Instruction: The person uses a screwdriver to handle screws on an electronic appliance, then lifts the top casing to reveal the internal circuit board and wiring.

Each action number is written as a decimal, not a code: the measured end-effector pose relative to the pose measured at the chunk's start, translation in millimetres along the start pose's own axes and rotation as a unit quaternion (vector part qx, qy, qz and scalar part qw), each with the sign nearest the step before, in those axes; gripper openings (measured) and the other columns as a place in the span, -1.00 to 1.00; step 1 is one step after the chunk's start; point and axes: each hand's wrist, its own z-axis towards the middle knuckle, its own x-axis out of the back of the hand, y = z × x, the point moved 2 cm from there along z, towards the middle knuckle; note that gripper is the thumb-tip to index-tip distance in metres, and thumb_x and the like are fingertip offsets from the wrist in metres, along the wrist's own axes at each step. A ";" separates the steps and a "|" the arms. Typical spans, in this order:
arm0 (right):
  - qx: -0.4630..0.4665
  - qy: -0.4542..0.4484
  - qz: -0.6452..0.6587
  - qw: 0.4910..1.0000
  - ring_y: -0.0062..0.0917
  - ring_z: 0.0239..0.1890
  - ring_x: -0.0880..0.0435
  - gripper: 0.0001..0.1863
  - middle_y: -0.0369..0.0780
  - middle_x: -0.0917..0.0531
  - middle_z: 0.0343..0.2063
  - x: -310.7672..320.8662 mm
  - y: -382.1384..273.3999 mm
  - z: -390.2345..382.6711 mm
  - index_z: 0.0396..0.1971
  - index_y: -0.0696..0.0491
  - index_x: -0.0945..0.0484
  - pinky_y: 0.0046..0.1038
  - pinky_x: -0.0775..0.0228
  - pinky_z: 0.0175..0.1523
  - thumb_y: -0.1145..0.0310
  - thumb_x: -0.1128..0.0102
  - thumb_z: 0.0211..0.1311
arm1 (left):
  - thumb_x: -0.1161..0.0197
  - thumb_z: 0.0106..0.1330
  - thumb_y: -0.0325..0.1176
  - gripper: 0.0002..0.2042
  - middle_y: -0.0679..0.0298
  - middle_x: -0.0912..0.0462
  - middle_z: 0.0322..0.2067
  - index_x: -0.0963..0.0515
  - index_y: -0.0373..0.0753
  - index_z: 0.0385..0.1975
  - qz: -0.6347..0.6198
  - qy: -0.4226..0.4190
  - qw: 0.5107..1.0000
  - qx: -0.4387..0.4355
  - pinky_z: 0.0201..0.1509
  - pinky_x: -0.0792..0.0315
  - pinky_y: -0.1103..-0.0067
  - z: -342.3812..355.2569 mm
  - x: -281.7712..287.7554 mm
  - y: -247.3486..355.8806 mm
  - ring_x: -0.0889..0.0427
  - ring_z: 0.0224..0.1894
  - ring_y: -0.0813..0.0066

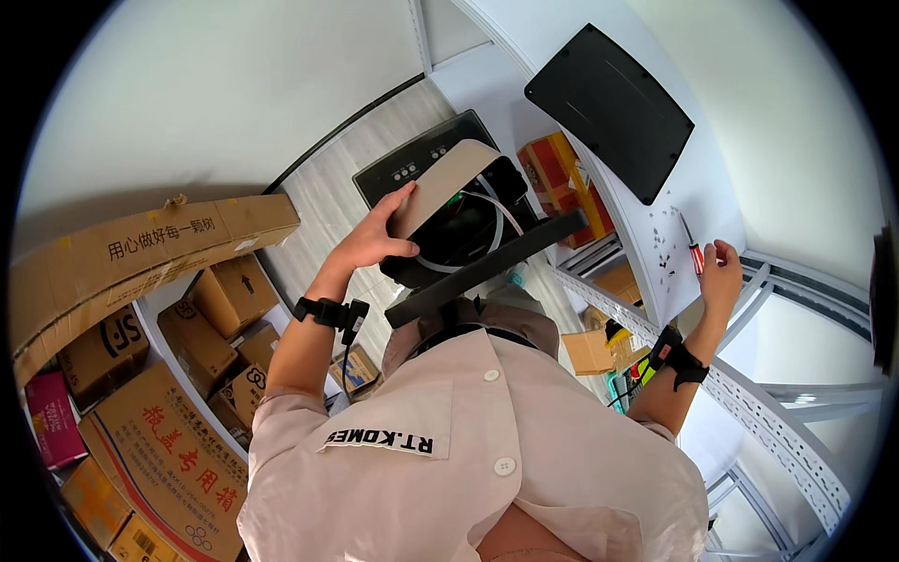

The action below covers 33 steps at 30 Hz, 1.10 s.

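A black appliance casing [458, 235] stands opened in front of me, with pale tubes and a small green light inside. My left hand [375, 236] grips the end of its curved beige panel [442, 183], thumb on the inner side and fingers outside. A long dark slab [487, 269] juts across the casing's near side. On the white table at right lies a screwdriver [695, 253] with a red and black handle. Right beside that handle is my right hand [721, 273], its fingers loosely bent and nothing seen in them. Several small screws [661, 251] are scattered left of the screwdriver.
A flat black cover plate [613, 108] lies farther back on the white table [688, 295]. Under it stands a red and yellow carton [562, 187]. At left, a long cardboard box [159, 244] tops a shelf of cartons [164, 459]. Perforated metal rails [749, 403] run along the right.
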 end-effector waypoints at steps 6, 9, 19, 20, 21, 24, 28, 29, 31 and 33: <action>-0.029 0.014 -0.089 0.996 -0.14 0.07 -0.71 -0.48 0.00 -0.74 -0.03 -17.5 43.6 -7.2 0.13 0.06 -0.66 -0.19 -0.50 0.18 0.07 -0.33 0.28 | -0.53 -0.12 -0.28 0.11 0.09 -0.29 0.42 -0.12 -0.16 0.58 0.024 -0.009 0.999 -0.039 0.55 -0.11 0.37 -2.5 -0.2 20.8 -0.28 0.45 0.13; -0.028 0.021 -0.051 0.998 -0.13 0.10 -0.69 -0.45 0.02 -0.72 0.02 -20.3 52.7 -8.3 0.16 0.06 -0.65 -0.16 -0.49 0.21 0.05 -0.35 0.26 | -0.53 -0.13 -0.29 0.11 0.10 -0.29 0.41 -0.13 -0.15 0.58 0.028 -0.009 0.998 -0.050 0.55 -0.11 0.37 -1.9 -0.6 23.9 -0.28 0.44 0.14; 0.067 -0.005 0.138 0.988 -0.35 0.00 -0.71 -0.65 -0.12 -0.74 -0.04 -23.0 -9.8 -34.0 0.07 0.10 -0.66 -0.34 -0.52 0.13 0.27 -0.34 0.36 | -0.53 -0.13 -0.28 0.14 0.06 -0.27 0.44 -0.08 -0.17 0.59 0.020 0.010 0.999 -0.035 0.56 -0.10 0.38 -5.4 -1.5 22.0 -0.27 0.47 0.11; 0.100 -0.021 0.176 0.979 -0.38 -0.02 -0.70 -0.68 -0.13 -0.74 -0.05 -26.9 -30.6 -43.2 0.05 0.10 -0.66 -0.36 -0.52 0.11 0.30 -0.34 0.37 | -0.53 -0.14 -0.28 0.15 0.04 -0.27 0.45 -0.06 -0.17 0.60 0.021 0.017 0.999 -0.026 0.56 -0.10 0.38 -7.0 -2.1 23.0 -0.26 0.48 0.10; 0.148 -0.031 0.175 0.973 -0.38 -0.04 -0.70 -0.70 -0.14 -0.73 -0.07 -26.9 -57.7 -57.3 0.03 0.10 -0.66 -0.36 -0.52 0.11 0.34 -0.34 0.36 | -0.53 -0.14 -0.28 0.16 0.01 -0.26 0.45 -0.04 -0.17 0.60 0.020 0.018 0.999 -0.021 0.56 -0.10 0.38 -6.0 -3.0 24.4 -0.25 0.49 0.10; 0.276 -0.086 0.236 0.928 -0.33 -0.07 -0.71 -0.70 -0.13 -0.72 -0.08 -41.7 -134.9 -94.2 0.01 0.08 -0.65 -0.34 -0.52 0.09 0.42 -0.37 0.29 | -0.53 -0.14 -0.27 0.19 -0.04 -0.25 0.46 0.00 -0.18 0.61 0.029 0.010 0.999 -0.015 0.57 -0.09 0.37 -5.6 -1.0 25.8 -0.23 0.51 0.09; 0.365 -0.067 0.271 0.888 -0.23 -0.05 -0.71 -0.63 -0.12 -0.71 -0.05 -69.7 -208.9 -117.0 0.05 0.09 -0.63 -0.30 -0.54 0.08 0.43 -0.39 0.23 | -0.50 -0.14 -0.27 0.18 -0.04 -0.31 0.43 0.00 -0.15 0.62 0.030 -0.008 1.000 -0.006 0.55 -0.11 0.38 -3.7 1.3 28.1 -0.29 0.47 0.08; 0.373 -0.059 0.287 0.880 -0.22 -0.05 -0.71 -0.61 -0.12 -0.70 -0.05 -76.8 -220.0 -118.5 0.06 0.09 -0.62 -0.30 -0.54 0.07 0.43 -0.40 0.22 | -0.50 -0.14 -0.27 0.18 -0.04 -0.32 0.42 0.00 -0.14 0.62 0.029 -0.015 0.999 -0.006 0.54 -0.12 0.38 -1.8 2.1 29.2 -0.30 0.46 0.08; 0.369 -0.067 0.275 0.885 -0.26 -0.09 -0.73 -0.57 -0.13 -0.72 -0.04 -86.0 -235.0 -117.9 0.11 0.06 -0.62 -0.33 -0.57 -0.01 0.42 -0.41 0.22 | -0.49 -0.16 -0.27 0.16 -0.03 -0.36 0.39 -0.05 -0.11 0.61 0.058 -0.004 0.998 -0.016 0.51 -0.16 0.39 -0.9 1.7 35.9 -0.35 0.42 0.08; 0.360 -0.084 0.284 0.885 -0.32 -0.17 -0.74 -0.53 -0.14 -0.73 -0.04 -96.7 -244.2 -116.8 0.17 0.02 -0.61 -0.37 -0.58 -0.11 0.41 -0.42 0.23 | -0.50 -0.17 -0.27 0.15 -0.01 -0.39 0.37 -0.10 -0.09 0.60 0.073 0.011 0.997 -0.021 0.49 -0.18 0.40 -5.5 0.4 37.4 -0.38 0.40 0.09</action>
